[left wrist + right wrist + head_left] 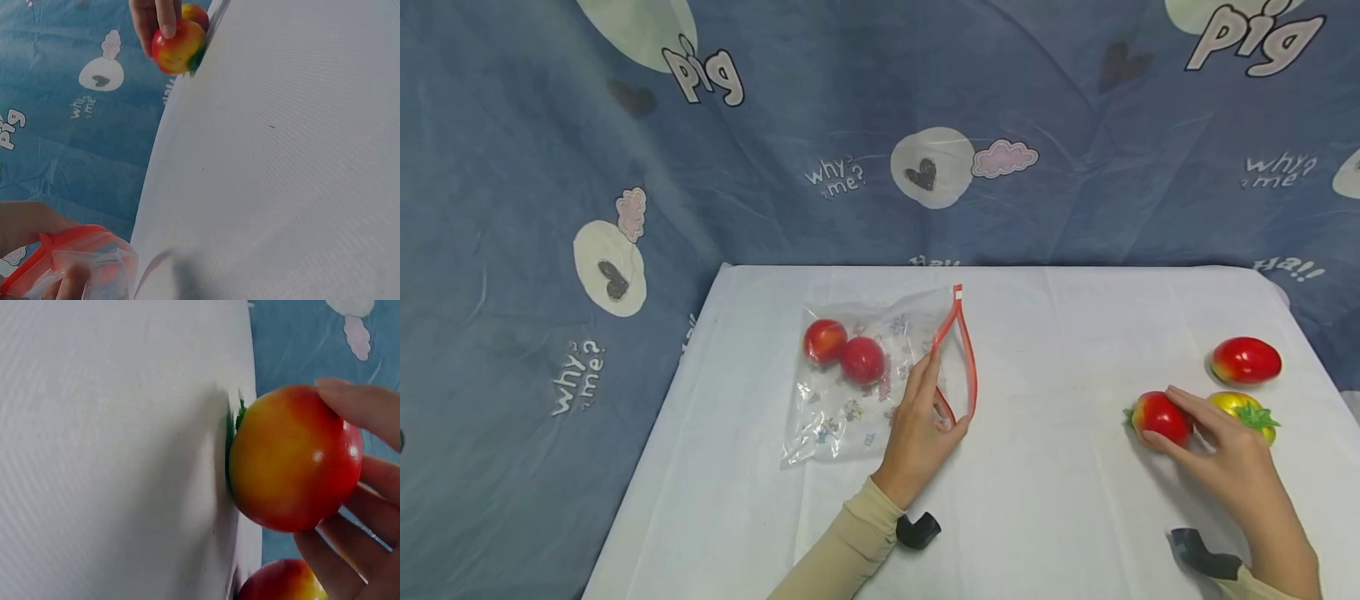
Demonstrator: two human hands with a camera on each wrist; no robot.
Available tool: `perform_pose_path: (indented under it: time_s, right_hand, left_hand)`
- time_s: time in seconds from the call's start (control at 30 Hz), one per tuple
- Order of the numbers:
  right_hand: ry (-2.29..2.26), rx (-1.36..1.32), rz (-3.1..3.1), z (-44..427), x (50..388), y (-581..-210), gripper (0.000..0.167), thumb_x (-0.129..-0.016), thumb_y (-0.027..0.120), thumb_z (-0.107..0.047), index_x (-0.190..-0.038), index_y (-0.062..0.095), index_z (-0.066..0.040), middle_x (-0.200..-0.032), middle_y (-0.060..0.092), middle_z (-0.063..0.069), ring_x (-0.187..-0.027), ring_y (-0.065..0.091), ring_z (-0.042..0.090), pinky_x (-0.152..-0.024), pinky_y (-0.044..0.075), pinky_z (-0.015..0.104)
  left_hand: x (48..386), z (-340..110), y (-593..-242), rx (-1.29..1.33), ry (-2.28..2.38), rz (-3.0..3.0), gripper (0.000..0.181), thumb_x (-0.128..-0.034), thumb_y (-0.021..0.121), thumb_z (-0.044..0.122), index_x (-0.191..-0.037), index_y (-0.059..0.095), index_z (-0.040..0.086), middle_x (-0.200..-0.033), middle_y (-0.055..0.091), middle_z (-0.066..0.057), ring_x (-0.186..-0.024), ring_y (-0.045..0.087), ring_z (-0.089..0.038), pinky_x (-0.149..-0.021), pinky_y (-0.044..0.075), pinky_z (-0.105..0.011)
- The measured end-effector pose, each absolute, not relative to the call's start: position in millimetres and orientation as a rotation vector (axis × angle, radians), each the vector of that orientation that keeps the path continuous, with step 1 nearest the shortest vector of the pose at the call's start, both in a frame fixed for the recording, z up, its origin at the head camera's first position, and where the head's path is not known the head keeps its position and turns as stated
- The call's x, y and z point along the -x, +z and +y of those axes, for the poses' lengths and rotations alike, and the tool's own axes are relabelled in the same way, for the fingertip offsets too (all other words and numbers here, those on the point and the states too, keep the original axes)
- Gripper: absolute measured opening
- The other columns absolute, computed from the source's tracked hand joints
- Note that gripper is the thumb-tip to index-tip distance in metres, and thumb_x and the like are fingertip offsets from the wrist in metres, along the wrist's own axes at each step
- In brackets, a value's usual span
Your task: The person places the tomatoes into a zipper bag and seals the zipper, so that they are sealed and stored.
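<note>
At right, yellow fruit (1232, 402) is lying near the right hand (1231, 450) gripping red fruit (1160, 418); centre-left, the left hand (919, 437) is holding a bag (822, 421) containing two round fruits (862, 361).

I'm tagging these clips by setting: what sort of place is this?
Probably a makeshift filming corner, though the wider room is out of view. A white-covered table stands by a blue printed cloth, and a clear bag and glossy, imitation-looking fruit lie about like props.

Bag (850, 408) left on table (1045, 367), two fruits (862, 362) inside, three fruits (1247, 361) right, curtain (850, 83) behind
</note>
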State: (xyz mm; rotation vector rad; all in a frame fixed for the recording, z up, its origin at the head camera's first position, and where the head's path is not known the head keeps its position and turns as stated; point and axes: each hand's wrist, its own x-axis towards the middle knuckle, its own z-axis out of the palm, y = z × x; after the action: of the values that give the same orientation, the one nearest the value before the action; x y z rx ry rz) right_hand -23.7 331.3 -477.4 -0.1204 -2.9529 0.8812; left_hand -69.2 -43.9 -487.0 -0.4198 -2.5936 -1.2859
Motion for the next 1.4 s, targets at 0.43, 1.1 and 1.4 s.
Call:
perform_pose_path:
  time_s: [0.43, 1.1, 1.4]
  right_hand:
    - [0.89, 0.013, -2.919, 333.5, 24.5, -482.2, 0.086, -0.082, 0.089, -0.028, -0.156, 0.048, -0.016, -0.149, 0.055, 0.026, -0.135, 0.047, 0.048, -0.092, 0.012, -0.009]
    - [0.853, 0.077, -2.995, 329.8, 26.7, -479.5, 0.088, -0.082, 0.088, -0.033, -0.157, 0.045, -0.016, -0.149, 0.054, 0.027, -0.133, 0.052, 0.051, -0.103, 0.044, 0.021]
    - [0.922, 0.061, -2.971, 327.6, 25.9, -479.3, 0.087, -0.082, 0.088, -0.034, -0.157, 0.046, -0.017, -0.148, 0.056, 0.026, -0.13, 0.053, 0.051, -0.087, 0.028, -0.007]
  left_hand:
    - [69.0, -45.0, -487.9, 0.425, -1.312, -2.574, 0.103, -0.0784, 0.088, 0.005, -0.163, 0.03, 0.012, -0.159, 0.042, -0.01, -0.077, 0.058, -0.011, -0.064, 0.056, -0.018]
    - [69.3, -43.9, -490.5, 0.434, -1.313, -2.578, 0.104, -0.0774, 0.089, 0.004, -0.163, 0.03, 0.012, -0.157, 0.043, -0.011, -0.075, 0.06, -0.012, -0.062, 0.054, -0.015]
    - [69.3, -43.0, -490.3, 0.438, -1.313, -2.584, 0.104, -0.0773, 0.089, 0.004, -0.163, 0.03, 0.011, -0.156, 0.044, -0.012, -0.075, 0.06, -0.012, -0.061, 0.051, -0.012]
